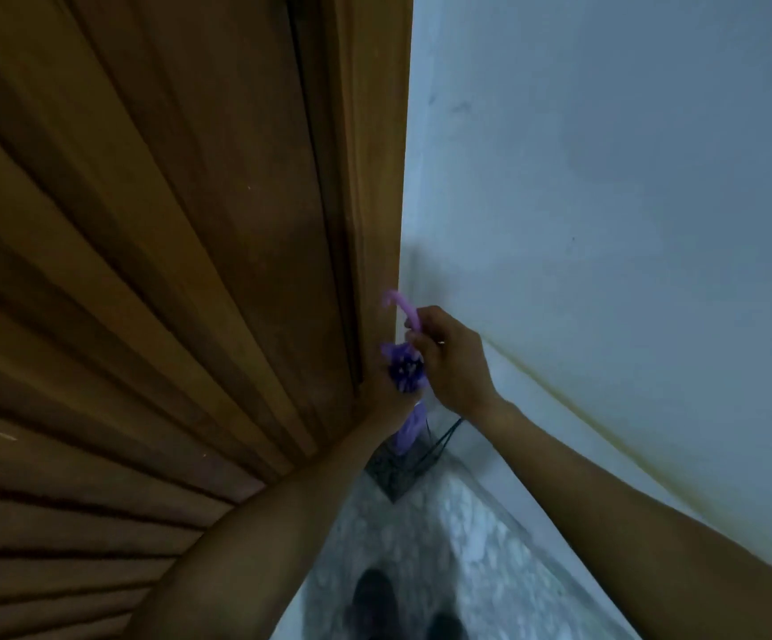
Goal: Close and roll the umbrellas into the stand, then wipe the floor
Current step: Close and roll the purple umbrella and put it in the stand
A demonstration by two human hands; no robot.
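Now you are standing in a dim corner, with the wooden door [167, 270] on your left and the pale wall [628, 200] on your right. Your right hand [448, 362] is curled tight around the pink hooked handle [402, 309] of the purple umbrella [405, 369]. Your left hand [386, 397] is mostly hidden behind the folded cloth, so you cannot tell how its fingers lie. It seems to be up against the bunched part. The umbrella is closed and points down, with its low end going into the dark wire stand [402, 464] on the speckled floor [467, 547] near the corner.

Here is what could go wrong, as a guess. The cloth looks loose and bunched, not rolled tight, so it may catch on the stand's wires on the way down. If you let go of the handle too soon, the umbrella could lean and tip the light stand over. The hook is also just beside the door edge and may snag there.
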